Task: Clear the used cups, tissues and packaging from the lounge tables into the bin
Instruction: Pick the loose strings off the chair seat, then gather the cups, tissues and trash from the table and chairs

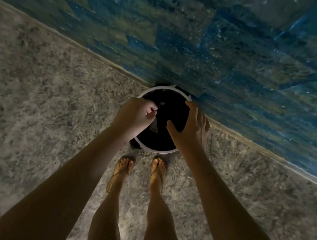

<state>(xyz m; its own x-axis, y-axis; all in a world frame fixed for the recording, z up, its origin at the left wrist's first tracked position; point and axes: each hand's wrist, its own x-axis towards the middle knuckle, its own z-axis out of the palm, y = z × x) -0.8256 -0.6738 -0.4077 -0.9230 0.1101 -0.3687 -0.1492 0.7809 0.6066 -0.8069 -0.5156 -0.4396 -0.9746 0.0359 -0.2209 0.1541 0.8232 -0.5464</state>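
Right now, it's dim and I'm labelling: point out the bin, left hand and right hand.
bin (pixel 155 151), head view, near white rim.
left hand (pixel 136 114), head view, its back.
right hand (pixel 191 128), head view, its back.

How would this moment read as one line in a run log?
place: bin by stone wall | left hand: curled over bin, pale scrap beside it, hold unclear | right hand: open above bin

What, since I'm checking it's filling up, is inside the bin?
Inside the bin only darkness and a pale scrap gripped by the left hand show; that and the right hand cover the rest.
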